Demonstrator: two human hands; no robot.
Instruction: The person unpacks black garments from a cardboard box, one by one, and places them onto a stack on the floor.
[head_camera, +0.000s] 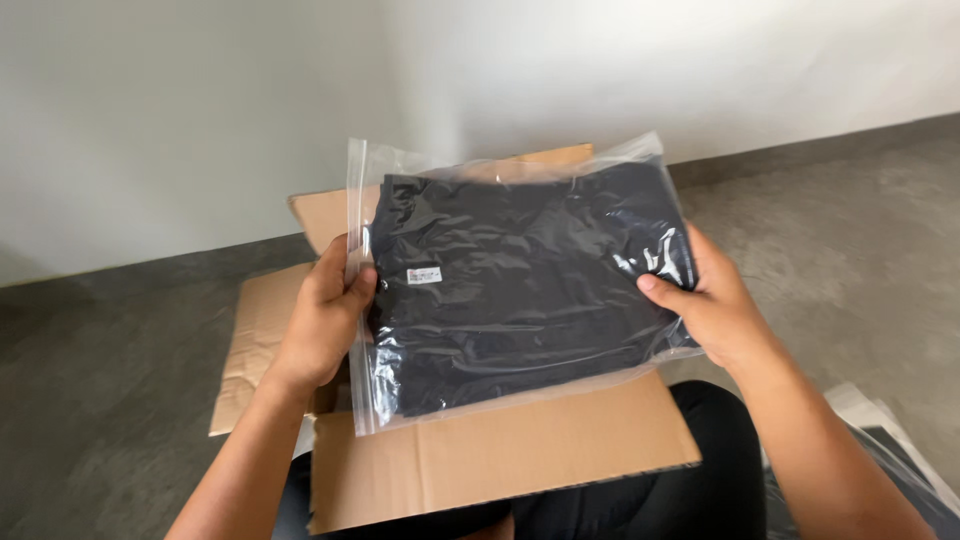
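Grey concrete floor (860, 260), open cardboard box (500, 455) resting on it, clear-bagged items (900, 450) at right

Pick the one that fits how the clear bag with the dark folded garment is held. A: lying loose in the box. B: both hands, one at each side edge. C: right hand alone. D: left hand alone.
B: the left hand and right hand each grip a side edge of the clear bag, held above the open cardboard box.
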